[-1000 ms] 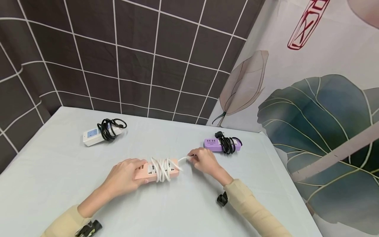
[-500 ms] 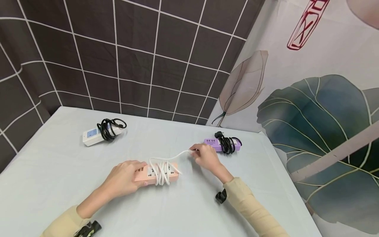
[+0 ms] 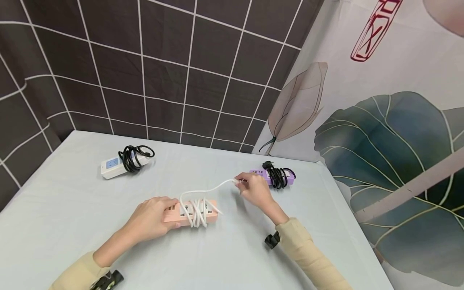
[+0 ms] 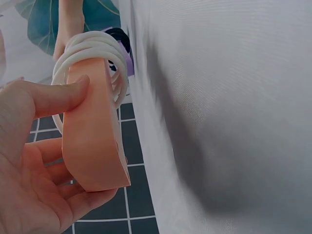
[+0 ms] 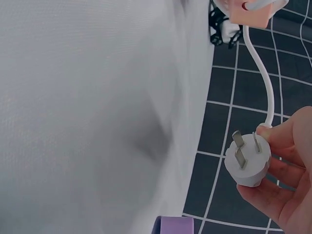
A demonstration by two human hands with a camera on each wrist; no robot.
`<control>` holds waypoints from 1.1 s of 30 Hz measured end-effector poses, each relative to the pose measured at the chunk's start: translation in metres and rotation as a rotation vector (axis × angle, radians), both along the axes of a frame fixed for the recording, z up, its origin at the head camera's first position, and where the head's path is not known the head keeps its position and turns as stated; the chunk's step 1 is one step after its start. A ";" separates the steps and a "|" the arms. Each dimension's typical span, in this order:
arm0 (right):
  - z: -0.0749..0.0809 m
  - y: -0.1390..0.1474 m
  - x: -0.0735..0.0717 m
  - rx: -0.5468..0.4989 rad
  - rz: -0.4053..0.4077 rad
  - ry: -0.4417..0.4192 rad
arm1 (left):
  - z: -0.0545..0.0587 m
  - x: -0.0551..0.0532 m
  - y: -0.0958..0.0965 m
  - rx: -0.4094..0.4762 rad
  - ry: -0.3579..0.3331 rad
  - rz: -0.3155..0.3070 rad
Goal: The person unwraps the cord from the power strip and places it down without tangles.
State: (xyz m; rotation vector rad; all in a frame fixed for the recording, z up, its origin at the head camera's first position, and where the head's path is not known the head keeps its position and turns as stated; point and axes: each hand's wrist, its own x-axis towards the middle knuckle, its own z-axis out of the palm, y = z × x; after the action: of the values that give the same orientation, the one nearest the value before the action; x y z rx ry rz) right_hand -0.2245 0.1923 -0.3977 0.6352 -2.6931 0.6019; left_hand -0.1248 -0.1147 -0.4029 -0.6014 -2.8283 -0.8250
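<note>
A pink power strip (image 3: pixel 173 216) with white cord (image 3: pixel 197 211) wound around its middle is gripped at its left end by my left hand (image 3: pixel 152 217). In the left wrist view the thumb lies along one side of the pink strip (image 4: pixel 92 131), fingers on the other. My right hand (image 3: pixel 255 193) pinches the white three-pin plug (image 5: pixel 247 158) at the cord's free end; its metal pins face the right wrist camera. A loose length of cord (image 5: pixel 263 78) arcs from the strip to the plug. In the head view the fingers hide most of the plug.
A white power strip (image 3: pixel 114 167) with black cord wrapped on it lies at the back left. A purple power strip (image 3: pixel 258 173), also wound with black cord, lies just behind my right hand. Dark gridded cloth (image 3: pixel 163 72) hangs behind the table (image 3: pixel 174 257).
My right hand has drawn the plug up and slightly to the right. More white cord now runs loose between strip and hand. My left hand stays on the pink strip.
</note>
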 end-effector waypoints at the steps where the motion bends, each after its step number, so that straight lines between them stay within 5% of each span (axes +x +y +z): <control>1: 0.001 0.000 0.000 -0.006 -0.001 0.004 | 0.000 0.000 0.000 0.000 0.000 -0.002; 33: 0.028 0.010 0.022 -0.133 0.075 0.233 | -0.002 -0.005 -0.004 -0.002 -0.019 0.027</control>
State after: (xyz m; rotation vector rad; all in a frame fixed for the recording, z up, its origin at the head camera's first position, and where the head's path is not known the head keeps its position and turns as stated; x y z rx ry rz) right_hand -0.2024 0.2024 -0.3698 0.7248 -2.4014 0.6748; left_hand -0.1300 -0.1184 -0.4050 -0.5570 -2.8479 -0.8276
